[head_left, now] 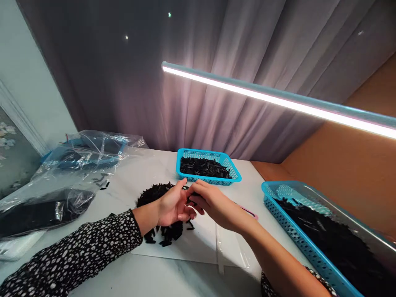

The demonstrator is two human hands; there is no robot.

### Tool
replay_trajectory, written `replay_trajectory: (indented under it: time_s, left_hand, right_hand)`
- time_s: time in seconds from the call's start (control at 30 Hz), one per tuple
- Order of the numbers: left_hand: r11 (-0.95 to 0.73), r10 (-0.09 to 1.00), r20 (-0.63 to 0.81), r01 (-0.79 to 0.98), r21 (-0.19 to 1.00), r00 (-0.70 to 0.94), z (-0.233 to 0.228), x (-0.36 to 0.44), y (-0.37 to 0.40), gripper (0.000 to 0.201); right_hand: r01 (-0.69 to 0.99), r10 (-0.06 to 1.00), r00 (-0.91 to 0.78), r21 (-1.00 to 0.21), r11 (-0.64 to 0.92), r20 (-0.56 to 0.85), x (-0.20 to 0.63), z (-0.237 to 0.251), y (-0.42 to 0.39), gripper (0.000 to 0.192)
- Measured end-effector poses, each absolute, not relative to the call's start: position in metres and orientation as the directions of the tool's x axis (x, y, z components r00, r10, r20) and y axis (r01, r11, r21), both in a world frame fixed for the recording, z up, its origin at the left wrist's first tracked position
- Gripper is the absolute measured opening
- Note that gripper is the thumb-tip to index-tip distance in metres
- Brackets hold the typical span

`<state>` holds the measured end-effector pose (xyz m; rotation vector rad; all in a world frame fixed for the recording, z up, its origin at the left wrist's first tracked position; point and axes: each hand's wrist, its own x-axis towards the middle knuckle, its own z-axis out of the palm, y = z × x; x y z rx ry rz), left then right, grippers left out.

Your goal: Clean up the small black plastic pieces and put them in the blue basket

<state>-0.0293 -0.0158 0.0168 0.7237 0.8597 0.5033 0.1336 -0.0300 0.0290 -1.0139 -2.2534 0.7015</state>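
Note:
My left hand (173, 205) and my right hand (213, 205) meet over a heap of small black plastic pieces (156, 194) lying on a white sheet (201, 243). Fingertips of both hands pinch a small black piece (189, 199) between them. The heap spreads under and behind my left hand, with several loose pieces near its front edge. A black-and-white spotted sleeve covers my left forearm.
A small blue basket (208, 155) of black pieces stands behind the hands. A larger blue basket (297, 235) with a clear bag of black pieces stands at right. Clear plastic bags (71, 165) lie at left. A lit lamp bar (278, 101) hangs overhead before grey curtains.

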Motion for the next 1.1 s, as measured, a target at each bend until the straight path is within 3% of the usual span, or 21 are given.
replay_trajectory:
  time_s: [0.17, 0.27, 0.47, 0.67, 0.8, 0.93, 1.1]
  left_hand:
    - [0.655, 0.708, -0.474, -0.235, 0.718, 0.524, 0.007, 0.011, -0.008, 0.030]
    - [0.645, 0.721, -0.469, -0.250, 0.722, 0.510, 0.006, 0.019, -0.004, 0.025]
    - [0.634, 0.718, -0.453, -0.228, 0.739, 0.528, 0.012, 0.019, 0.003, 0.026]
    - [0.595, 0.766, -0.428, -0.279, 0.754, 0.480, 0.009, 0.019, 0.006, 0.019]
    - [0.641, 0.732, -0.475, -0.257, 0.724, 0.489, 0.008, 0.019, 0.006, 0.024]
    - [0.662, 0.707, -0.488, -0.235, 0.712, 0.512, 0.014, 0.019, 0.007, 0.020]
    - [0.653, 0.720, -0.517, -0.198, 0.731, 0.464, 0.022, 0.014, 0.006, 0.018]
  right_hand:
    - [0.543, 0.800, -0.552, -0.626, 0.560, 0.236, 0.155, 0.036, -0.039, 0.021]
    - [0.501, 0.838, -0.465, -0.695, 0.515, 0.286, 0.172, 0.030, -0.034, 0.028]
    - [0.415, 0.910, -0.327, -0.827, 0.379, 0.253, 0.182, 0.016, -0.019, 0.009]
    - [0.498, 0.879, -0.326, -0.728, 0.472, 0.347, 0.172, 0.009, -0.017, 0.012]
    - [0.488, 0.840, -0.335, -0.684, 0.542, 0.427, 0.171, 0.005, -0.019, 0.013]
    - [0.424, 0.862, -0.283, -0.751, 0.506, 0.421, 0.173, 0.010, -0.021, 0.009]
    - [0.362, 0.940, -0.127, -0.868, 0.341, 0.316, 0.178, 0.018, -0.021, 0.010]
